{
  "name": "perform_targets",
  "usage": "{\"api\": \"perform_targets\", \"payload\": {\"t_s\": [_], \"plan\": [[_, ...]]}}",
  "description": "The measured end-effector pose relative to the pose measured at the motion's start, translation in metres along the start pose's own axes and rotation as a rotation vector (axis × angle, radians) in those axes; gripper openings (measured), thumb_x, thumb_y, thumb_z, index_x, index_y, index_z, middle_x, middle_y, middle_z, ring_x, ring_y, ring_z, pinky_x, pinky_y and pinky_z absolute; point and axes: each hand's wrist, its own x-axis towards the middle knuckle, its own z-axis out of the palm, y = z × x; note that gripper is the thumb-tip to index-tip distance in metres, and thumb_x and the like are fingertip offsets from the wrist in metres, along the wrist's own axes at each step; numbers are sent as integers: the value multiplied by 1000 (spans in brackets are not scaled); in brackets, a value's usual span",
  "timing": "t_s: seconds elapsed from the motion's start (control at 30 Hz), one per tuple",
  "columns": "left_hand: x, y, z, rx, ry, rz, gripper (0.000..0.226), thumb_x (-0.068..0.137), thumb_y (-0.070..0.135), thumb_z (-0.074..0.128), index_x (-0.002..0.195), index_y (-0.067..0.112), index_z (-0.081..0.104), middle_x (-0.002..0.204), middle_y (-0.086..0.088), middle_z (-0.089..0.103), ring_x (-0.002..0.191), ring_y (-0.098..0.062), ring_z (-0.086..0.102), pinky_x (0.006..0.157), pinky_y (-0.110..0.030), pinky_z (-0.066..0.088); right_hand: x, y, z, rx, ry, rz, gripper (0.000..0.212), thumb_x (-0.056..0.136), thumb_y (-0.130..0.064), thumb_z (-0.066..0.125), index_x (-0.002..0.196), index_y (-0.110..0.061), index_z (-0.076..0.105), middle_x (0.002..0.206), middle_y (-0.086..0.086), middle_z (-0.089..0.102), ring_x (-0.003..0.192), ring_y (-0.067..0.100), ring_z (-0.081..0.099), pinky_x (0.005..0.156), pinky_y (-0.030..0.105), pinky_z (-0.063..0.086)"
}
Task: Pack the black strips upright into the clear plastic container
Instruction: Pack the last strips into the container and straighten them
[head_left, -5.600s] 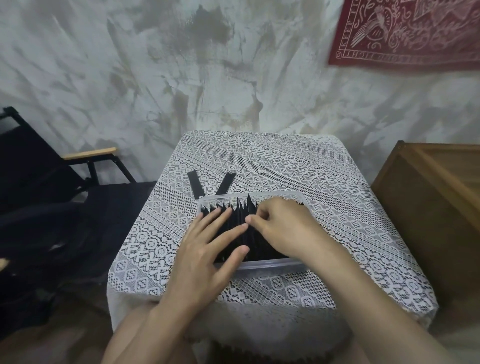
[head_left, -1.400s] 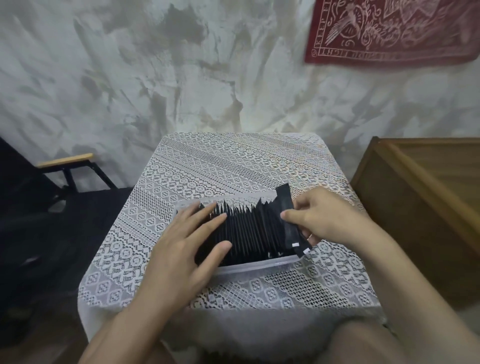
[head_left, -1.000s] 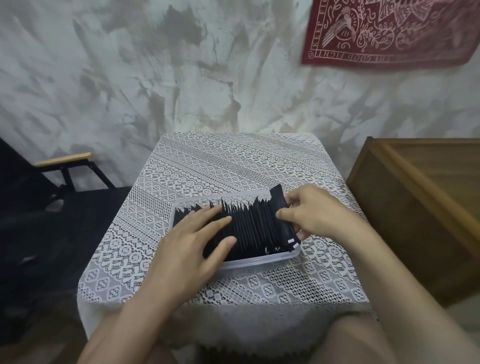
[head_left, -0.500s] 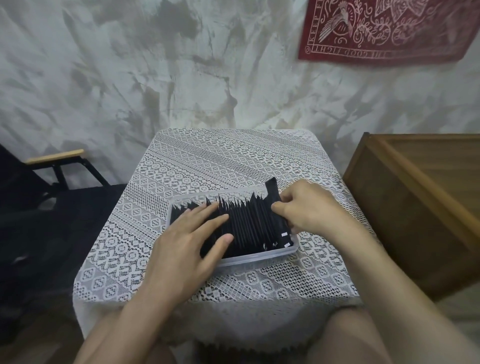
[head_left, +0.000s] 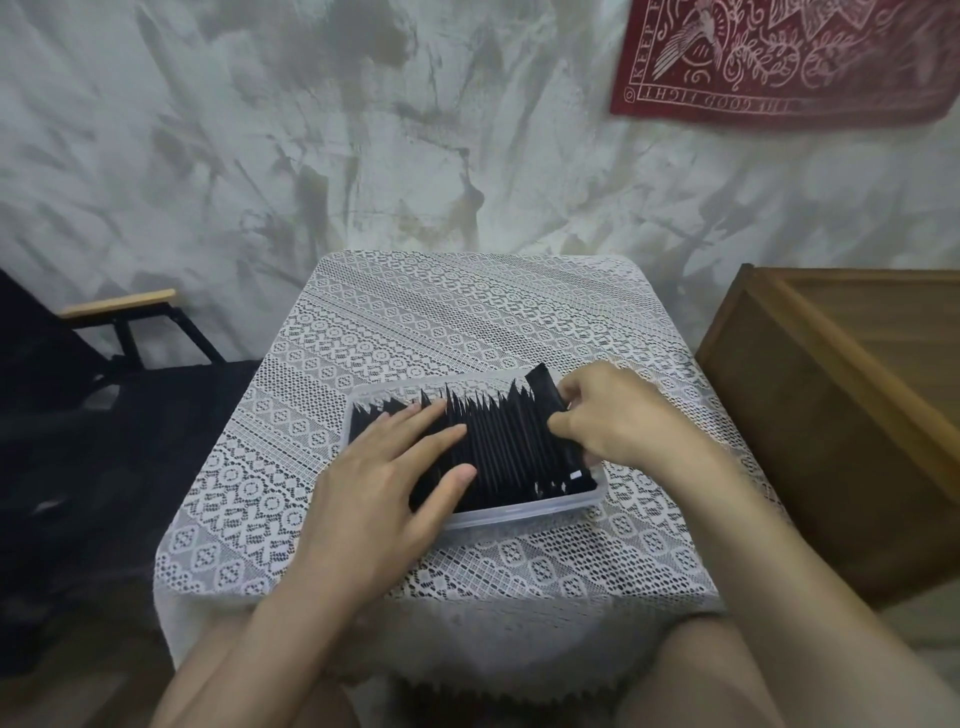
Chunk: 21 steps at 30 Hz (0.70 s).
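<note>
A clear plastic container (head_left: 524, 512) sits near the front of the small table, filled with several black strips (head_left: 498, 441) standing on edge. My left hand (head_left: 384, 488) lies flat on the left part of the row, fingers straight, pressing the strips. My right hand (head_left: 618, 421) pinches one black strip (head_left: 545, 395) at the right end of the row; its top corner sticks up above the others and its lower part is down inside the container.
A white lace tablecloth (head_left: 467, 322) covers the table, which stands against a grey wall. A wooden crate (head_left: 857, 415) is close on the right. A black folding chair (head_left: 104, 374) stands at the left. My knees are below the table's front edge.
My right hand has pushed the held strip down and to the left into the right end of the row. The two strips that lay behind the container 5.6 s ago no longer show.
</note>
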Motion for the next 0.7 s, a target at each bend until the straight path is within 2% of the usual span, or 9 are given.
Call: {"api": "perform_targets", "payload": {"t_s": [0.07,0.1,0.2,0.27,0.5,0.6,0.7], "plan": [[-1,-1,0,1,0,1,60,100,69,27,136,37,63,149,12,52,138,-8,33,111,-41,33,-1,0,0,-26,8,-6,8,93,-25,66,94,-17,65,65,1,73,63,13,72,60,22,44],[-1,-1,0,0,-1,3,60,101,69,27,136,38,63,150,12,52,138,-8,33,111,-42,33,-3,0,0,-38,5,-11,8,94,-26,66,96,-19,63,64,1,73,60,11,71,60,21,43],[0,-1,0,-12,-11,-7,60,100,70,27,137,39,62,151,14,50,139,-7,32,112,-41,32,-5,4,0,-62,-10,-20,12,95,-28,65,100,-19,60,63,1,74,58,10,72,70,22,52],[0,-1,0,-10,-10,-10,59,100,69,28,137,39,62,151,14,49,139,-7,31,113,-41,31,-7,7,-2,-38,-18,-21,16,96,-29,66,102,-16,60,62,2,74,56,12,72,72,27,55],[-1,0,0,3,-6,-7,57,100,67,31,137,38,63,150,14,50,138,-6,31,113,-40,30,-14,13,-1,109,-9,-45,25,96,-41,67,105,-19,59,62,4,72,52,14,71,58,29,57],[-1,0,0,4,-6,-7,57,100,67,31,137,38,63,150,14,50,138,-8,31,112,-41,30,-15,16,0,115,11,-67,22,100,-42,61,105,-21,60,61,2,72,51,13,71,67,35,61],[-1,0,0,1,-10,-11,57,100,67,31,137,38,62,150,14,49,138,-6,31,112,-39,30,-16,18,-1,117,22,-65,14,101,-33,57,98,-22,64,60,-1,73,52,13,71,70,34,61]]}}
